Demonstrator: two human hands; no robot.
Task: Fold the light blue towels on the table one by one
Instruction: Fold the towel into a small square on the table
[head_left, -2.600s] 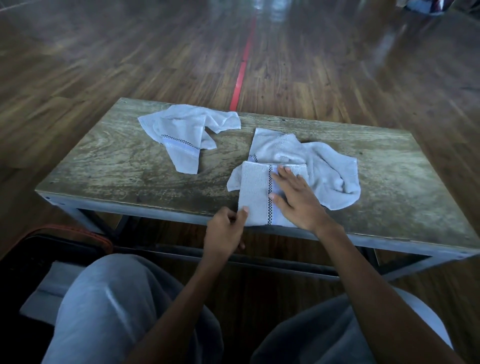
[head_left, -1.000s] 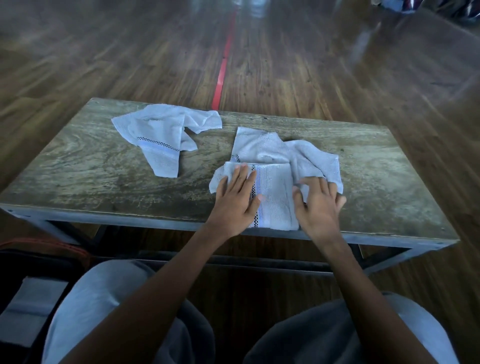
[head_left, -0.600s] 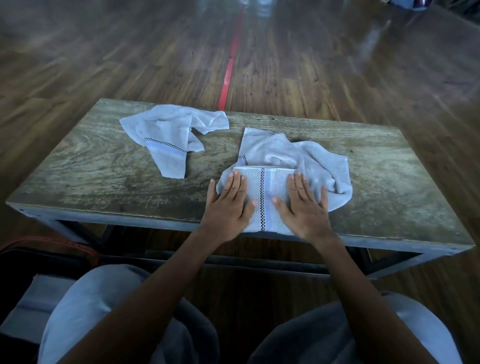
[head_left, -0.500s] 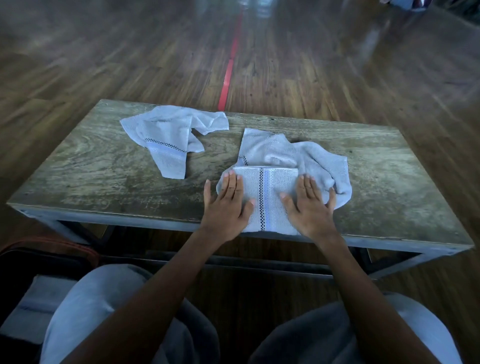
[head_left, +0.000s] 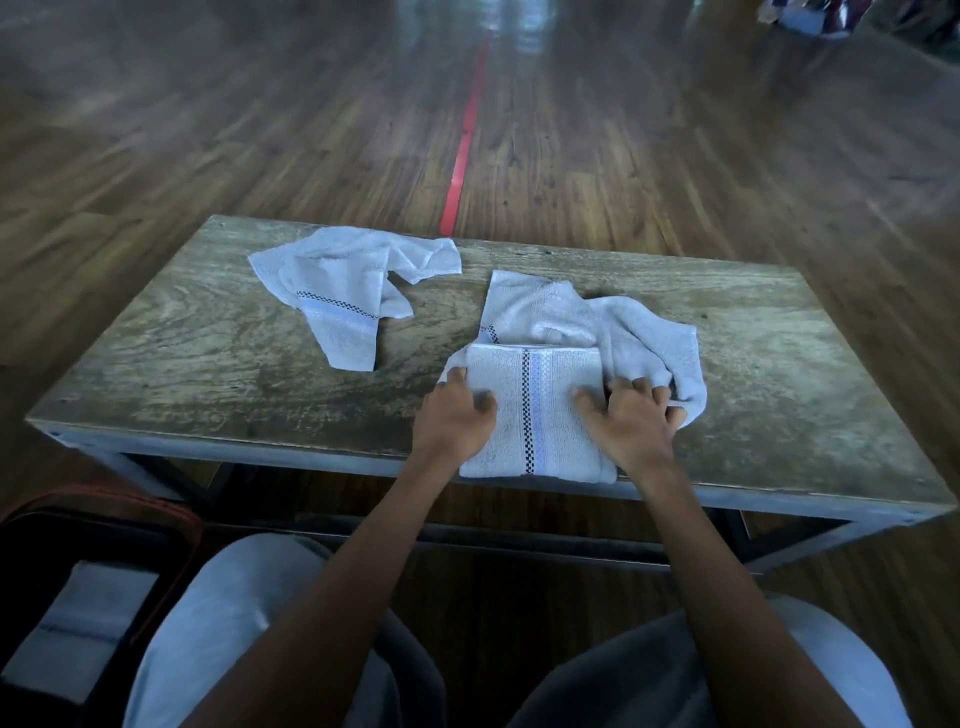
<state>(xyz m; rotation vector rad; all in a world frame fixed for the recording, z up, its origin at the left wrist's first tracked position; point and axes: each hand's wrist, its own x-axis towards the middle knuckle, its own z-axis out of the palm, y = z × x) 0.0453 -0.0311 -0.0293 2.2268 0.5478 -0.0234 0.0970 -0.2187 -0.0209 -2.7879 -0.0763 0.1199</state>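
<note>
A folded light blue towel (head_left: 537, 415) with a dark checked stripe lies at the near edge of the wooden table (head_left: 208, 364). My left hand (head_left: 454, 421) grips its left edge, fingers curled under and thumb on top. My right hand (head_left: 636, 423) grips its right edge the same way. A crumpled light blue towel (head_left: 639, 327) lies behind and partly under the folded one. Another crumpled light blue towel (head_left: 337, 291) lies at the back left of the table.
A dark bag (head_left: 78, 597) with an orange rim sits on the floor at the lower left, with a folded pale cloth (head_left: 83, 623) in it. My knees are just below the table's front edge. A red line (head_left: 462, 140) runs across the wooden floor beyond.
Both hands lay flat on top of the folded towel, smoothing it. They have slid outward to its left and right edges and their fingers have curled round them.
</note>
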